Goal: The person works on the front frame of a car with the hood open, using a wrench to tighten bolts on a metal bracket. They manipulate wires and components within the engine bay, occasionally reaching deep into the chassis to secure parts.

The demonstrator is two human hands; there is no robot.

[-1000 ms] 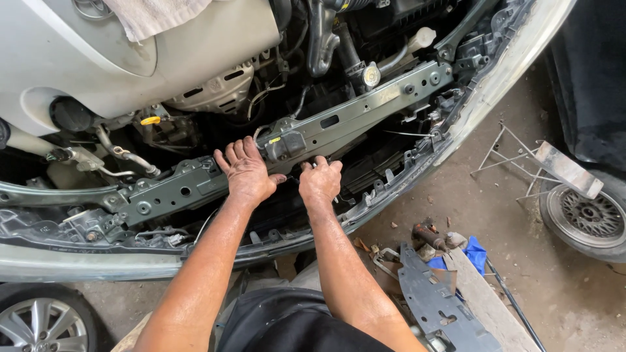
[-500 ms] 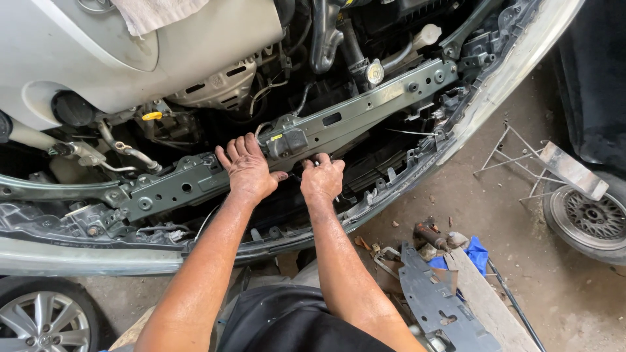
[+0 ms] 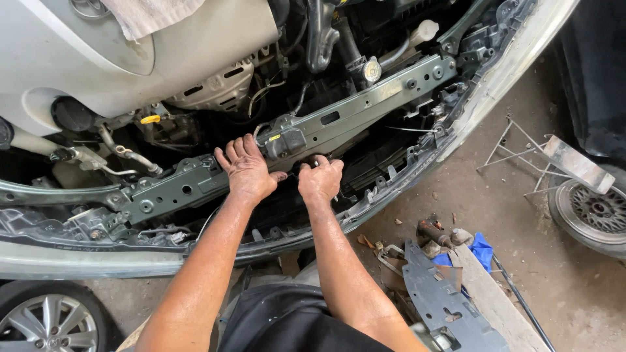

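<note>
Under the latch [image 3: 285,142], right hand [image 3: 319,181] fingers curl around something hidden; left hand [image 3: 246,171] lies flat, fingers spread.

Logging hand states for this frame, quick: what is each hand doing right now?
Left hand: open, fingers spread, resting flat on the grey metal crossmember.
Right hand: curled shut just below the hood latch; what it grips cannot be told.
</note>
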